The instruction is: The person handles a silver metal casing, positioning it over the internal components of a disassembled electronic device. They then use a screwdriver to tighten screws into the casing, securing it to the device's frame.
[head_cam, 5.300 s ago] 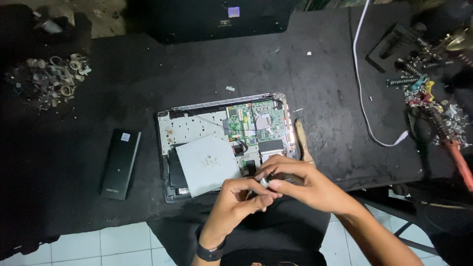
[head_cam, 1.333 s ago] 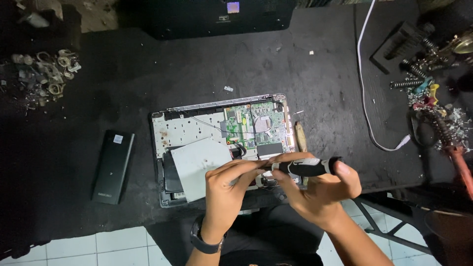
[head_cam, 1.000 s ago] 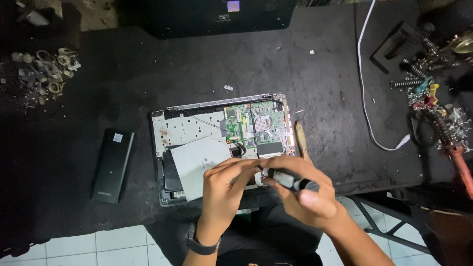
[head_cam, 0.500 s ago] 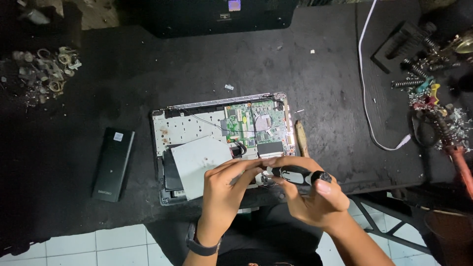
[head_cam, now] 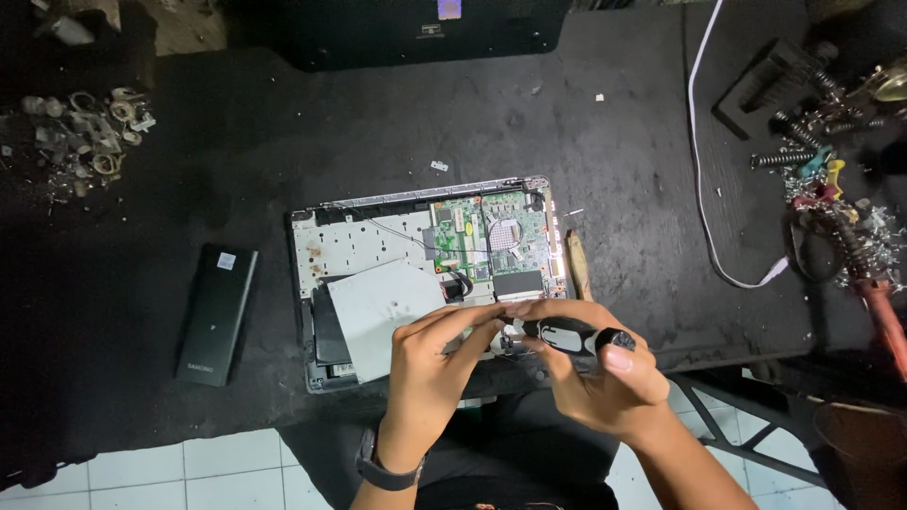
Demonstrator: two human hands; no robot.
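An opened laptop base (head_cam: 359, 247) lies on the black table, its green circuit board (head_cam: 487, 236) and a silver drive cover (head_cam: 383, 307) exposed. My right hand (head_cam: 600, 378) grips a black-handled screwdriver (head_cam: 576, 335) that lies nearly level, tip pointing left toward the laptop's front edge. My left hand (head_cam: 435, 364), with a dark watch on its wrist, pinches its fingertips at the screwdriver's tip, over the lower right part of the laptop. The tip itself and whatever sits under it are hidden by my fingers.
A black battery pack (head_cam: 217, 314) lies left of the laptop. A pile of metal bits (head_cam: 90, 137) sits far left, a white cable (head_cam: 704, 179) runs at the right, and tools with springs (head_cam: 831, 189) crowd the right edge. A wooden stick (head_cam: 576, 264) lies beside the laptop.
My right hand has taken up the screwdriver and turned it in its grip over the last second. The left fingers stay at the tip. The laptop has not moved.
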